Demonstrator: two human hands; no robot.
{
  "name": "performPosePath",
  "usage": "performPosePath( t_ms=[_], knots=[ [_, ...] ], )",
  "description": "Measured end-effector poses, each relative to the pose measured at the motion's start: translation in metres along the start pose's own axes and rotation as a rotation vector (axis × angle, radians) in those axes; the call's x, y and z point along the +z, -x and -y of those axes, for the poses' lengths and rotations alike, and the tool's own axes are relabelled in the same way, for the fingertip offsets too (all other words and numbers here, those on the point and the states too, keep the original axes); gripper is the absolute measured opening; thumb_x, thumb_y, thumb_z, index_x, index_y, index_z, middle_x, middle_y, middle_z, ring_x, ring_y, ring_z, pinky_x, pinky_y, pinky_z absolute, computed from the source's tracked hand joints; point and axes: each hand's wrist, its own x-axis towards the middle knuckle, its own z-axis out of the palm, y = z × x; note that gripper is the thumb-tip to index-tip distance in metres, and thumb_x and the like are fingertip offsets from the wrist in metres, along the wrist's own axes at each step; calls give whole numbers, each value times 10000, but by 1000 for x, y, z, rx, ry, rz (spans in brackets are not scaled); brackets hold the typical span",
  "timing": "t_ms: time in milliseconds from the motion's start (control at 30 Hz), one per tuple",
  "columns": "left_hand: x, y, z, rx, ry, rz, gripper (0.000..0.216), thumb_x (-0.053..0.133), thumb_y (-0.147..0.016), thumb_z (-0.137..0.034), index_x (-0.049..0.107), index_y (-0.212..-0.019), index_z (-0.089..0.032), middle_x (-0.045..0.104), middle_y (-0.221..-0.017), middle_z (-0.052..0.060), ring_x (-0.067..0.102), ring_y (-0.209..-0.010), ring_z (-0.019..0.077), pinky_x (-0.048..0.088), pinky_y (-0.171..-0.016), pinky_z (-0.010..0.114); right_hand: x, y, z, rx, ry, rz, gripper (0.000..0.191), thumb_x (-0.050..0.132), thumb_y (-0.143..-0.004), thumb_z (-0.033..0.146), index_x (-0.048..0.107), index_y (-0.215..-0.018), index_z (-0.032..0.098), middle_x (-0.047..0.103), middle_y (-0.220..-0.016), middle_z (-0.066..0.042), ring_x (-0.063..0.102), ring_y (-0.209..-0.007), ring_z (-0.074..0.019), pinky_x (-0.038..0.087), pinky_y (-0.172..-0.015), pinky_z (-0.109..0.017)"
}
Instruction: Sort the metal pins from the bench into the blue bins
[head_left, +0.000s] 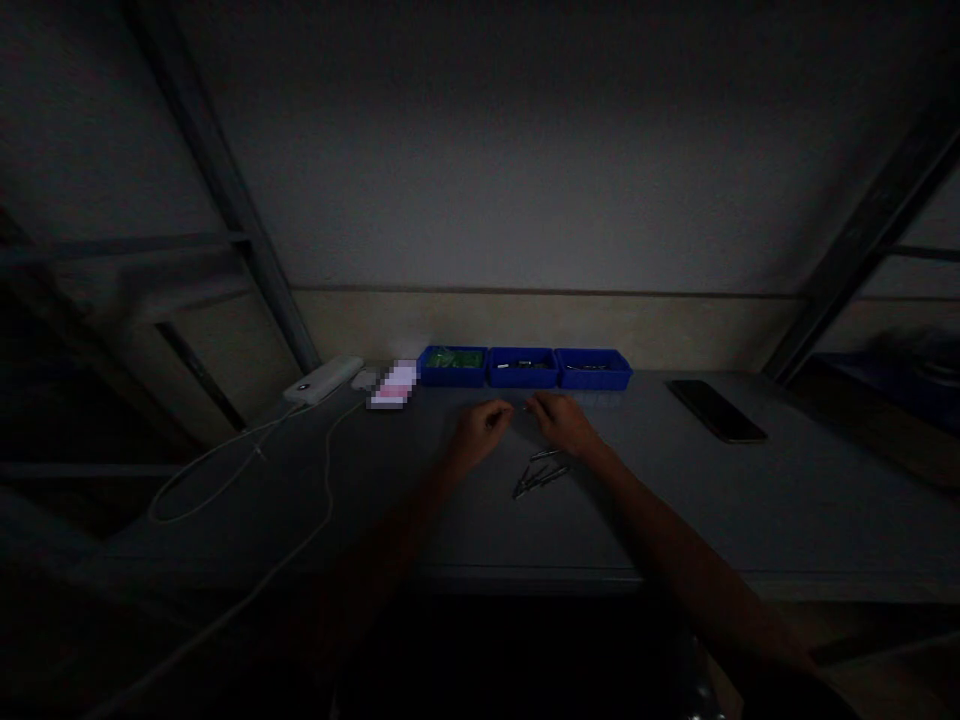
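Just in front of the blue bins, my left hand (481,430) is closed with thumb and forefinger pinched together; whatever it may hold is too small and dark to name. Close by on its right, my right hand (561,420) is also pinched, with a tiny pale glint at its fingertips that I cannot identify. A small gap separates the two hands. Below them on the grey table (480,535) lies a loose pile of slim metallic pen-like pieces (541,476), nearest to my right wrist.
Along the wall stand a left blue bin (454,378) holding green items, a middle blue bin (523,379) and a right blue bin (594,380) with small dark parts. A dark phone (716,411) lies right; a white power bank (324,381), cable (328,470) and blurred bright screen (394,385) lie left.
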Motion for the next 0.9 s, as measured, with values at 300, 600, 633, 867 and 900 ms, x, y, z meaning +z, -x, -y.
performPosePath(
  t_ms=[300, 600, 633, 867, 900],
  knots=[
    [-5, 0, -2, -28, -73, -25, 294, 367, -866, -313, 512, -654, -171, 520, -580, -16, 509, -571, 117, 355, -566, 233, 7, 2, -4, -131, -152, -67, 108, 489, -854, 228, 554, -919, 172, 584, -697, -7, 492, -584, -117, 334, -573, -217],
    [-4, -1, -5, -18, -100, 38, 322, 337, -888, -340, 474, -645, -179, 529, -582, -14, 517, -580, 117, 367, -570, 230, -4, 0, -3, -192, -129, -53, 91, 471, -859, 191, 556, -879, 169, 603, -763, -20, 521, -647, -115, 362, -627, -214],
    [-4, -1, -4, -18, -90, 40, 321, 333, -891, -341, 479, -656, -179, 532, -585, -13, 519, -578, 117, 371, -571, 229, -4, 1, -3, -184, -123, -42, 93, 473, -864, 206, 553, -892, 166, 600, -751, -16, 521, -638, -115, 362, -621, -213],
    [0, 1, -6, -38, -85, 37, 326, 345, -898, -361, 561, -747, -169, 548, -584, -16, 528, -564, 116, 381, -572, 228, -13, 1, 0, -100, 46, -50, 219, 383, -928, 274, 560, -867, 162, 641, -786, -60, 575, -683, -147, 362, -642, -236],
    [1, 2, -8, -29, -94, 68, 311, 380, -885, -371, 576, -756, -168, 562, -596, -15, 534, -571, 117, 378, -566, 225, -18, -1, -3, -69, 94, -82, 244, 367, -936, 292, 562, -868, 161, 644, -779, -68, 583, -689, -158, 355, -637, -242]
  ],
)
